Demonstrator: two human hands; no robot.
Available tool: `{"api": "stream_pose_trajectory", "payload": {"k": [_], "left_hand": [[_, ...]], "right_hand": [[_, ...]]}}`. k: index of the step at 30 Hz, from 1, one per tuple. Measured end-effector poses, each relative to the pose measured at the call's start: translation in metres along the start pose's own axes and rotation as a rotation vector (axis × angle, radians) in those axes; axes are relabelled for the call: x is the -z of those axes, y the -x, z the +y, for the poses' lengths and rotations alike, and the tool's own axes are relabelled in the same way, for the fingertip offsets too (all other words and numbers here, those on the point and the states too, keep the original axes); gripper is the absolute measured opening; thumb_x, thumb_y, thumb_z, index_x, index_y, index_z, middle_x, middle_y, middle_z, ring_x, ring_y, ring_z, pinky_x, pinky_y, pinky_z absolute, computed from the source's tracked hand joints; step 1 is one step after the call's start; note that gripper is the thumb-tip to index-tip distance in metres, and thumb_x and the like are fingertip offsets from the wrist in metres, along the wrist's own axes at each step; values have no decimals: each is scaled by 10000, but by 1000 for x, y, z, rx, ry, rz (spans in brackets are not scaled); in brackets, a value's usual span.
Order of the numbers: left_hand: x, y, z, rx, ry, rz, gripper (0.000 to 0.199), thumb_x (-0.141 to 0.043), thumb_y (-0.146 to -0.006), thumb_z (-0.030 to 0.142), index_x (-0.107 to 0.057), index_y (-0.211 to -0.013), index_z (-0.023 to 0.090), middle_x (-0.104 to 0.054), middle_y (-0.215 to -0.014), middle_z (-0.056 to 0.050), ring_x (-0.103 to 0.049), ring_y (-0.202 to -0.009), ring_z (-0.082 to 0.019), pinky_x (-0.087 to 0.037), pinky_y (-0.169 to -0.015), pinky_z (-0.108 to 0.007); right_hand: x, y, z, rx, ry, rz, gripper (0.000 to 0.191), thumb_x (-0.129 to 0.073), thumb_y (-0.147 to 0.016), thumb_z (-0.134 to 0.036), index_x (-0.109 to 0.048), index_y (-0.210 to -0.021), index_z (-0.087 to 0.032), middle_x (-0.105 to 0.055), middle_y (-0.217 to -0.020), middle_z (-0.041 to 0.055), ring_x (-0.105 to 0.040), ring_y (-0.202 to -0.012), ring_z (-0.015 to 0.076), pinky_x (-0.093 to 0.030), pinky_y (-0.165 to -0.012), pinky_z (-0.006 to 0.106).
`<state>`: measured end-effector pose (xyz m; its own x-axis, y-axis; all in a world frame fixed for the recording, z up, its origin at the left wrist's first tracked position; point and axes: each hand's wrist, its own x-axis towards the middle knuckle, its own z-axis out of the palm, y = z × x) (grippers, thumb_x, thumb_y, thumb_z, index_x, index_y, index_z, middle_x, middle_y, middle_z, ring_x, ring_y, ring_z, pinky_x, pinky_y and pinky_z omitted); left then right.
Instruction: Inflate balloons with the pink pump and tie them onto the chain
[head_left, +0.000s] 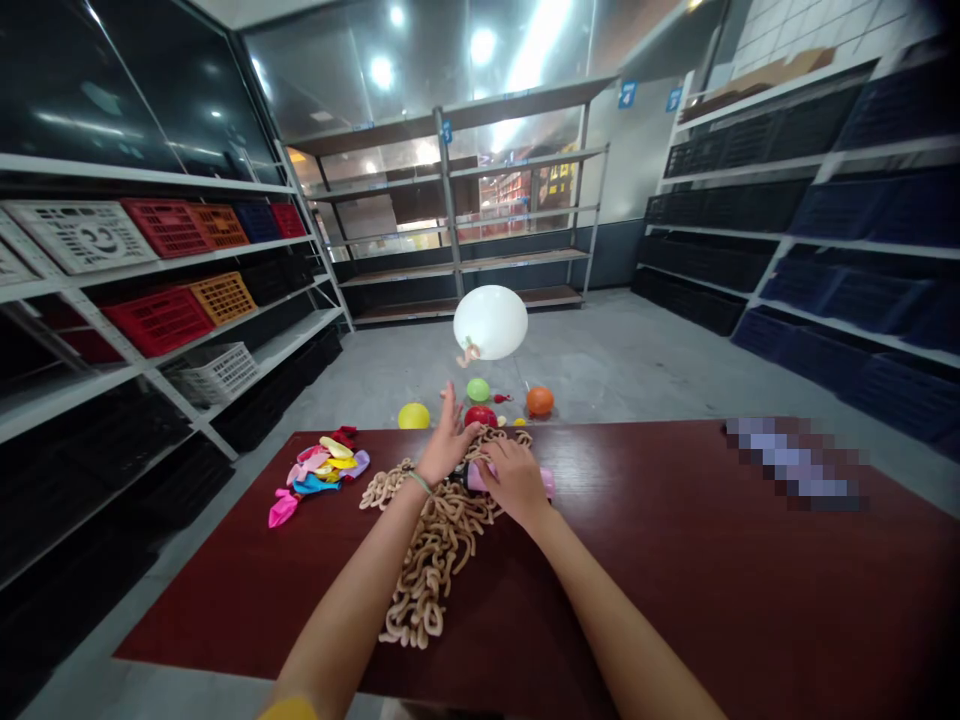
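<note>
Pink cylinder was laid at the far right edge of the pile of tan curled strands on the table. It was partly covered by the right hand, whose fingers were bent over it; whether it was firmly gripped could not be told. Above the pile's far part, the left hand was raised with fingers extended, nothing seen held. Beyond the pile, a white balloon was seen, a small curl at its lower left. Limp coloured balloons were heaped left of the pile; well to its right, a pixelated object was placed.
</note>
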<state>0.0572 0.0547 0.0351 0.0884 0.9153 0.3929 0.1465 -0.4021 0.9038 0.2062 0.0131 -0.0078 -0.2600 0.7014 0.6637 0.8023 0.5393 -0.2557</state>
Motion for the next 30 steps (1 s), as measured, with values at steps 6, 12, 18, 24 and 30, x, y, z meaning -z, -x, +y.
{"api": "stream_pose_trajectory", "payload": {"k": [6, 12, 18, 24, 30], "left_hand": [[16, 15, 1, 16, -19, 79, 354, -611, -851, 349, -662, -1158, 180, -661, -1230, -138, -625, -1148, -227, -506, -970, -390], [54, 57, -10, 119, -60, 232, 329, -595, -852, 398, -697, -1052, 158, -722, -959, -92, -682, -864, -181, -560, -711, -283], [111, 110, -25, 165, -287, 397, 256, -571, -871, 316, -702, -1030, 165, -721, -984, -82, -671, -898, -188, -532, -818, -312], [171, 140, -40, 170, -478, 528, 230, -562, -881, 246, -696, -1057, 183, -707, -1109, -85, -639, -1058, -212, -464, -979, -358], [196, 127, -54, 140, -657, 473, 241, -568, -857, 169, -669, -1075, 166, -683, -1118, -118, -617, -1065, -243, -448, -989, -408]], "right_hand": [[3, 1, 0, 13, 14, -85, 148, -531, -922, -320, -622, -978, -218, -655, -983, 70, -556, -932, 234, -366, -820, 349], [4, 5, -6, 57, 73, -229, 205, -524, -924, -345, -622, -1042, -209, -642, -1062, 82, -526, -990, 242, -339, -865, 348], [-3, 10, -15, 127, 185, -327, 378, -522, -905, -404, -578, -1212, -191, -615, -1166, 126, -488, -1081, 290, -302, -916, 384], [-11, 14, -19, 197, 276, -332, 437, -513, -850, -244, -537, -1283, -196, -631, -1180, 119, -521, -1024, 291, -303, -886, 396], [-22, 16, -37, 272, 196, -176, 463, -501, -898, -269, -504, -1338, -127, -627, -1225, 138, -538, -1072, 272, -348, -922, 386]]}}
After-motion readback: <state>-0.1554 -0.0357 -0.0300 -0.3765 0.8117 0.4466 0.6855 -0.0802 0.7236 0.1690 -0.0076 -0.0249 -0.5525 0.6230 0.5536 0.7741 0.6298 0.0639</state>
